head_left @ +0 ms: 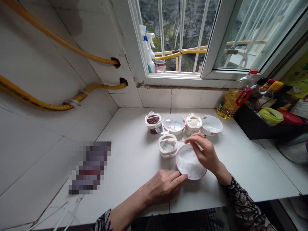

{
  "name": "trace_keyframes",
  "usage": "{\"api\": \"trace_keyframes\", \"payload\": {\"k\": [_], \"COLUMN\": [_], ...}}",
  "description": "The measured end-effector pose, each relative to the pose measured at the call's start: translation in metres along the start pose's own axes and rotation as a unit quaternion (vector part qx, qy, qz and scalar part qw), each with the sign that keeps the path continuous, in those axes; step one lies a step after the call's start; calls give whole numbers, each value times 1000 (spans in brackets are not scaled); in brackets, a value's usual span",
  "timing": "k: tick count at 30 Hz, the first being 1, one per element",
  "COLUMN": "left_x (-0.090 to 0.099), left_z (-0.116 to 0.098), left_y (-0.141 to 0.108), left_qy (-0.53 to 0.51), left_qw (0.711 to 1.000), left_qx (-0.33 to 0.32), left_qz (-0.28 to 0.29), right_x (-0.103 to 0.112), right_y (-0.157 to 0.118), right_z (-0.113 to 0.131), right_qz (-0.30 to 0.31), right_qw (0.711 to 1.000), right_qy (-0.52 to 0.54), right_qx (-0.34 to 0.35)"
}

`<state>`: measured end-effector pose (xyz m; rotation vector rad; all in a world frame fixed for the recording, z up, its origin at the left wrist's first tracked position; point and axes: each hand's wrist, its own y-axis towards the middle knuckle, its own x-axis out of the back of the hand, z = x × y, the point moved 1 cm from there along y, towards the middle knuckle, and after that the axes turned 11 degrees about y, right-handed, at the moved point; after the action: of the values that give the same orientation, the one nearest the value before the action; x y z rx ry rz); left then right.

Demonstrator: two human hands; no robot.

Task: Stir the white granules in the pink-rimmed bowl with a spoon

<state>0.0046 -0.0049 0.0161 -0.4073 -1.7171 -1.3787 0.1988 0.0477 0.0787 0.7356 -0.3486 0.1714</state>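
Note:
My right hand [204, 152] pinches the handle of a small white spoon [173, 141], whose end is over the mouth of an open square jar [167, 154] with white grains inside. Close by stands a pink-rimmed bowl [191, 163] holding white, salt- or sugar-like grains, partly behind my right hand. My left hand [166, 186] is curled at the bowl's near left edge, gripping the rim with thumb and finger. The jar's clear lid [166, 126] is tipped up behind it.
Behind are a jar of dark red beans [153, 121], two white bowls [176, 123] [211, 125] and a jar of pale powder [193, 123]. An oil bottle [227, 104] and a black condiment box [250, 123] stand right. A blurred dark object [90, 170] with white cables lies left.

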Motion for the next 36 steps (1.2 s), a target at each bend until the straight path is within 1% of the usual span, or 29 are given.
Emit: {"api": "trace_keyframes", "payload": {"k": [2,3,4,5,6,8,9,10,12,14,16,18,20,23,27,29,31,34,36], "left_x": [1,1,1,1,1,1,1,1,1,1,1,1,2,1,0,0,0,0,1], "left_z": [0,0,0,0,0,0,0,0,0,0,0,0,0,0,0,0,0,0,0], "left_y": [1,1,1,1,1,0,0,0,0,0,1,1,0,0,-1,-1,0,0,0], "left_qy": [3,4,4,2,-1,-6,-7,-7,-7,-4,2,6,4,-2,-1,0,0,1,-2], "left_qw": [1000,1000,1000,1000,1000,1000,1000,1000,1000,1000,1000,1000,1000,1000,1000,1000,1000,1000,1000], "left_qx": [1,0,0,-1,-2,-1,0,1,1,0,-1,-2,-1,-1,-1,-1,0,0,-2], "left_qz": [-4,-3,-1,2,5,9,9,10,11,11,12,16,20,16,4,4,4,3,2], "right_x": [-5,-5,-3,1,7,19,25,30,37,39,37,34,32,34,37,37,35,31,27], "right_y": [0,0,1,1,1,1,1,0,-1,-2,-3,-3,-3,-3,-3,-3,-2,-2,-3], "right_z": [2,3,3,4,5,6,7,8,9,10,9,7,4,1,0,0,-2,-5,-7], "right_qz": [67,79,74,55,23,-12,-21,-14,31,98,159,190,181,133,72,39,17,23,45], "right_qw": [993,990,990,992,995,998,999,999,998,993,986,982,984,991,997,999,996,989,988], "right_qy": [-53,-64,-65,-58,-43,-16,-1,15,45,60,52,25,-1,-18,-13,-35,-79,-128,-129], "right_qx": [77,97,102,97,84,51,38,27,7,-9,-13,-5,6,6,-2,12,41,72,70]}}
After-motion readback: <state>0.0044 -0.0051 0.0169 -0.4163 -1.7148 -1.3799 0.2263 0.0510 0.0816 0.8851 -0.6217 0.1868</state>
